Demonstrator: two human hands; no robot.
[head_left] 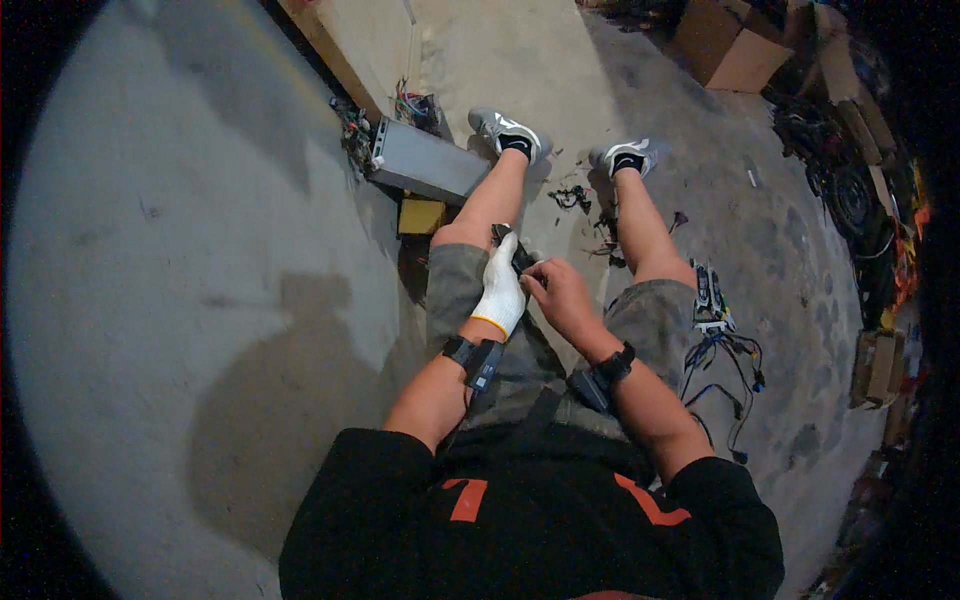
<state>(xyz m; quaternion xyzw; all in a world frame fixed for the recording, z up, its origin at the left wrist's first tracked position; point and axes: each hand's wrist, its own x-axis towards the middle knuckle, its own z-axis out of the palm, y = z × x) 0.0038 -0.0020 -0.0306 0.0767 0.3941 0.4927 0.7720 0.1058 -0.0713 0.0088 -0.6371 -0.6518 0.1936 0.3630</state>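
My left hand (502, 288), in a white knitted glove with a yellow cuff edge, is closed round a small black part (521, 260) above my lap. Its exact kind is too small and dark to make out. My bare right hand (568, 298) meets the same part from the right, thumb and forefinger pinched at its lower end. What the right fingertips grip is partly hidden. Both wrists carry black strapped devices. Beside my right thigh on the floor lies a wiring harness (716, 345) with black cables and pale connector strips.
Left of my leg stands a grey metal case (425, 158) with wires behind it and a yellow block (421, 215) beneath. Black scraps (570, 198) litter the floor between my feet. A cardboard box (745, 60) and piled cables (850, 195) line the far right.
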